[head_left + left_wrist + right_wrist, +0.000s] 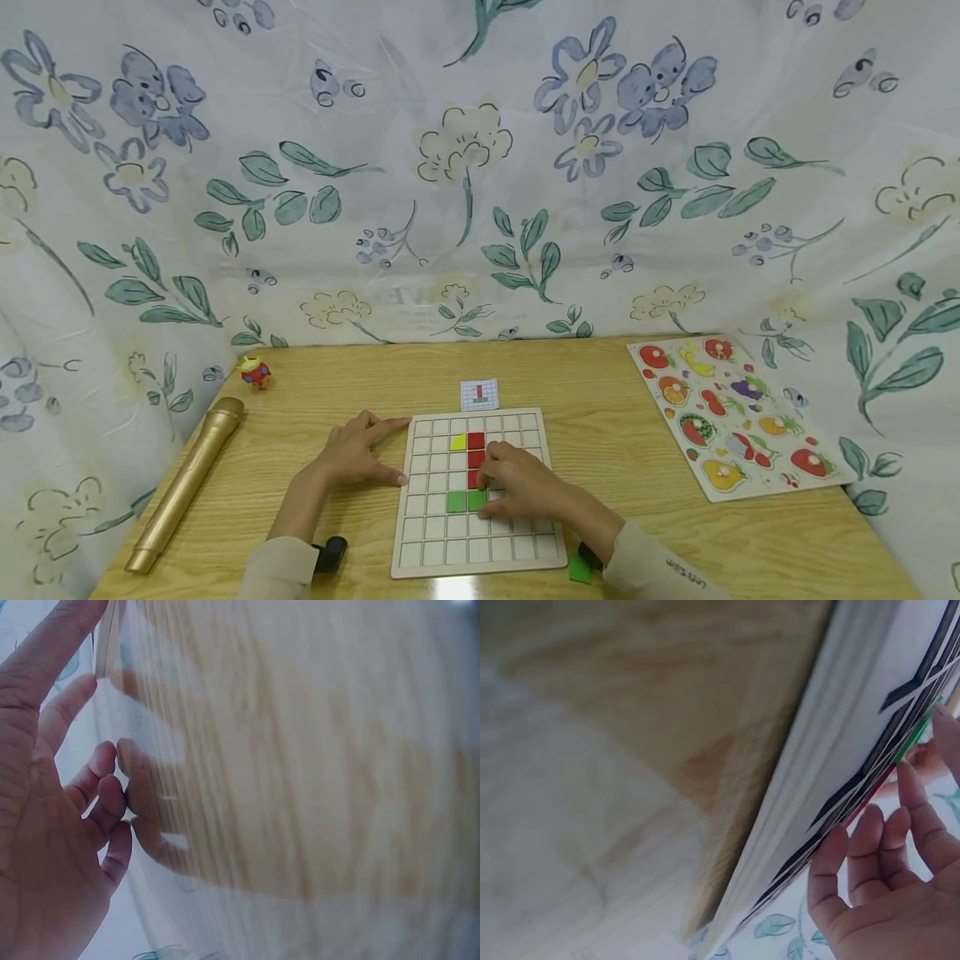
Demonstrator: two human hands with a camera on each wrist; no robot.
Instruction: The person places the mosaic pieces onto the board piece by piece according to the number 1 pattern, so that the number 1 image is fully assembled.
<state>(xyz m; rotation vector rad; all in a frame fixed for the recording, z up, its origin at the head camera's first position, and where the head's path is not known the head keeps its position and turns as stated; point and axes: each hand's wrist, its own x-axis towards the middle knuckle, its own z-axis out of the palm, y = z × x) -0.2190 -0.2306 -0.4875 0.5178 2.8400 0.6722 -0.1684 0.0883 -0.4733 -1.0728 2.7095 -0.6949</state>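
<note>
A white grid board (517,546) lies on the table, holding a yellow quarter-round piece (457,443), a column of red square tiles (476,440), and a green square tile (457,502) in a lower row. My right hand (525,483) reaches over the board from the right. Its thumb and index finger pinch a second green square tile (477,500) at its edges, beside the first and below the red column. My left hand (352,452) rests at the board's left side, index finger and thumb extended to touch its edge; in the left wrist view the other fingers bend loosely.
A small pattern card (479,394) lies just behind the board. Near my right wrist is a loose green piece (580,569). At the right lies a fruit puzzle board (717,492); at the left, a gold microphone (183,492) and a small toy figure (255,372). A floral curtain (420,275) hangs behind.
</note>
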